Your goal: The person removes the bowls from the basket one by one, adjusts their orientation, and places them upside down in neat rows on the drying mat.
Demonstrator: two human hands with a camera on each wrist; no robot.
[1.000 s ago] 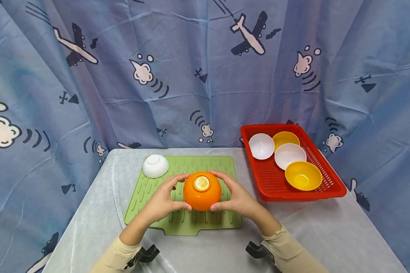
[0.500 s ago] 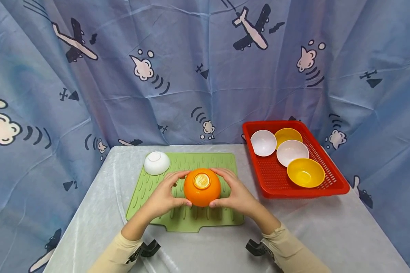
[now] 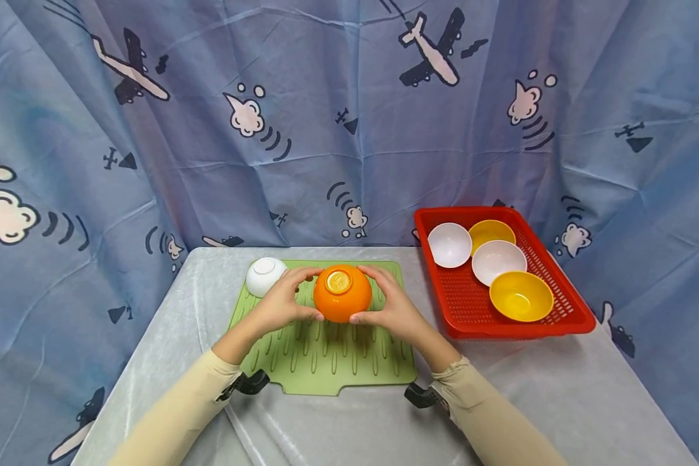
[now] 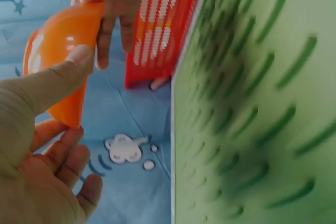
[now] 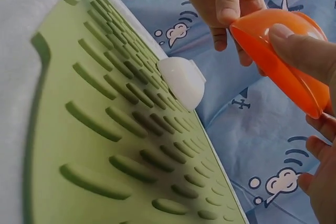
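Both hands are mine here: my left hand [image 3: 279,304] and right hand [image 3: 393,309] curl around the upturned orange bowl [image 3: 342,292], gripping it from either side above the green mat [image 3: 326,359], just beside the inverted white bowl [image 3: 265,275].

A: Where does the head view look from?
B: From above, forward and down over the whole surface [image 3: 536,395].
A: And the wrist views?
B: Both sit very near, low over the green mat [image 4: 252,103], each facing across to the opposite side. All three share the orange bowl [image 3: 342,293].
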